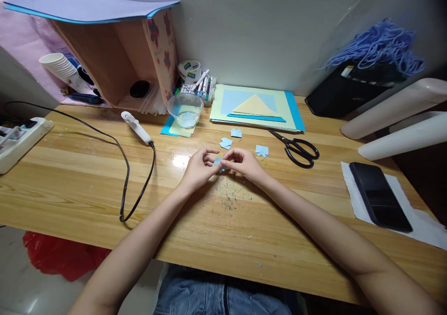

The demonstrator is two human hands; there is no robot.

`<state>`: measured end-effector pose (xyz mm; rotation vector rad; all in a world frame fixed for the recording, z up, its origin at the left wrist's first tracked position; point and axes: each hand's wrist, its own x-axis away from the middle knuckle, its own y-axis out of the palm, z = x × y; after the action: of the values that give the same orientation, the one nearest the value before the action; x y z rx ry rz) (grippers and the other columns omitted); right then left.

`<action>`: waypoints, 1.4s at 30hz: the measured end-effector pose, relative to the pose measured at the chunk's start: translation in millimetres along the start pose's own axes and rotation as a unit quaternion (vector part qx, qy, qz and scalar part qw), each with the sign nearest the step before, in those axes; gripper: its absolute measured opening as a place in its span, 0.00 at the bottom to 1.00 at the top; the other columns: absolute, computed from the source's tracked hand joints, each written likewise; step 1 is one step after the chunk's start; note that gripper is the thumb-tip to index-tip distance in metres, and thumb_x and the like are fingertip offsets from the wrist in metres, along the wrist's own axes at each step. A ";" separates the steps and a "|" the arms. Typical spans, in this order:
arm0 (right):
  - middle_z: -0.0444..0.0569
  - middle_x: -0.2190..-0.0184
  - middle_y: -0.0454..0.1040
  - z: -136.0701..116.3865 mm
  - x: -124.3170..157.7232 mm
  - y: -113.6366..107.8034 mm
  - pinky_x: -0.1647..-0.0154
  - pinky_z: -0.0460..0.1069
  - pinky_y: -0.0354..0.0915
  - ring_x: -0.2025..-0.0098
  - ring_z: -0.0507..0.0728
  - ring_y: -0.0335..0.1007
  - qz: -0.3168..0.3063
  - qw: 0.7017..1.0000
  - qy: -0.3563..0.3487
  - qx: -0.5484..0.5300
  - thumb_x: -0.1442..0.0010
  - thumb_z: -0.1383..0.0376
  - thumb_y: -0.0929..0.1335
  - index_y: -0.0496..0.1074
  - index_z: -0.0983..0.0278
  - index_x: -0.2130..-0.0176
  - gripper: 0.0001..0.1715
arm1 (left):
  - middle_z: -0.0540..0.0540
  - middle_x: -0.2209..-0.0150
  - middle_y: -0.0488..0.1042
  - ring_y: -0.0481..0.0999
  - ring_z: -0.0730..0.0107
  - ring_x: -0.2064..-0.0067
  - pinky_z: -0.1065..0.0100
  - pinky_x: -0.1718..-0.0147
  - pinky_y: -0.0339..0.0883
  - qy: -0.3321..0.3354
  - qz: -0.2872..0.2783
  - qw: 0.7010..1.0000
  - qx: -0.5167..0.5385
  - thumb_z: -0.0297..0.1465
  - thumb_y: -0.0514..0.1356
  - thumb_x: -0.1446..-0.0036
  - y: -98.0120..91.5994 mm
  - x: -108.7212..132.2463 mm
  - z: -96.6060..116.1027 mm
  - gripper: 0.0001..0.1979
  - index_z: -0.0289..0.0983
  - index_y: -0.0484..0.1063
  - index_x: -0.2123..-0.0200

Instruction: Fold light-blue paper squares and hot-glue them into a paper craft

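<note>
Between my two hands is a small piece of light blue paper (218, 163), held a little above the wooden table. My left hand (201, 167) pinches it from the left with thumb and fingers. From the right, my right hand (241, 162) grips its other edge, fingers curled. Just beyond my hands lie similar small blue pieces: one folded piece (226, 143), another piece (236, 133) farther back, and a notched piece (261, 151) to the right. Black-handled scissors (301, 151) rest to the right of these.
A glue gun (137, 128) with a black cord lies left. Behind are a clear plastic bowl (185, 111), markers (204, 88), stacked coloured paper (218, 105) and a cardboard box (159, 59). A phone (380, 195) lies right, near white rolls (398, 136). Dark scraps (230, 194) litter the table.
</note>
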<state>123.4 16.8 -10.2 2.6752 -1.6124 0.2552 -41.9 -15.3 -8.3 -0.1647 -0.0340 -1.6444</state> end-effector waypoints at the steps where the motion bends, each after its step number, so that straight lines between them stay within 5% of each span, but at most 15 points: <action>1: 0.45 0.77 0.72 -0.2 0.1 0.3 0.80 0.43 0.61 0.78 0.49 0.66 0.002 1.000 0.002 0.001 0.53 0.58 0.72 0.67 0.66 0.70 0.16 | 0.48 0.73 0.72 0.73 0.74 0.71 0.73 0.71 0.67 0.006 -0.004 1.000 -0.008 0.31 0.65 0.56 0.4 0.6 0.3 0.20 0.31 0.66 0.59; 42: 0.45 0.79 0.70 0.8 0.0 0.8 0.78 0.45 0.60 0.79 0.48 0.63 0.056 0.998 -0.005 0.002 0.51 0.54 0.70 0.73 0.67 0.70 0.17 | 0.49 0.75 0.72 0.73 0.75 0.73 0.75 0.74 0.66 0.000 0.011 0.998 -0.055 0.25 0.62 0.58 -0.8 1.8 4.2 0.18 0.32 0.68 0.60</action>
<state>122.8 16.4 -11.1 2.5968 -1.7688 0.2450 -42.5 -16.4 -3.9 -0.2487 0.0585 -1.6259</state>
